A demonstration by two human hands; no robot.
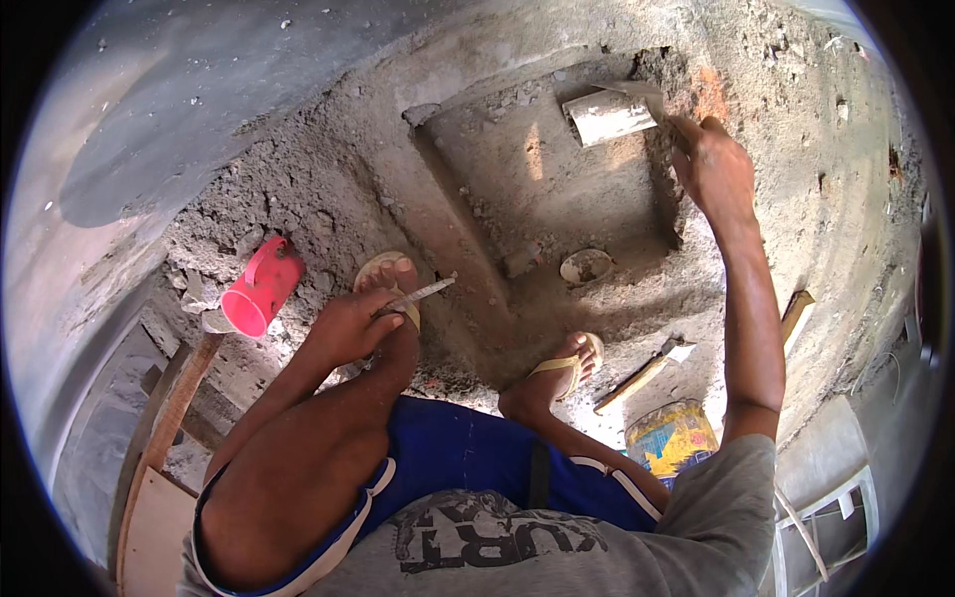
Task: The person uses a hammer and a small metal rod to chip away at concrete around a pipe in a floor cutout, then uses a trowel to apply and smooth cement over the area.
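My right hand [718, 174] is closed round the handle of a trowel at the far right corner of a square recess [458, 199]. The trowel's grey blade [637, 90] reaches left over the recess's far edge. Just below the blade is a pale, flat rectangular piece [609, 119]; whether the two touch I cannot tell. My left hand [356, 326] rests by my left knee, its fingers closed on a thin, grey-crusted flat stick [426, 292] that points right. A small round dish [587, 266] with grey stuff in it sits at the recess's near side.
A red mug [263, 289] lies tilted on rubble at the left, above wooden boards [171, 408]. To the right of my sandalled feet lie a wooden-handled tool [645, 376] and a stained yellow-and-blue bucket [670, 436]. Rough plastered walls [806, 199] surround the recess.
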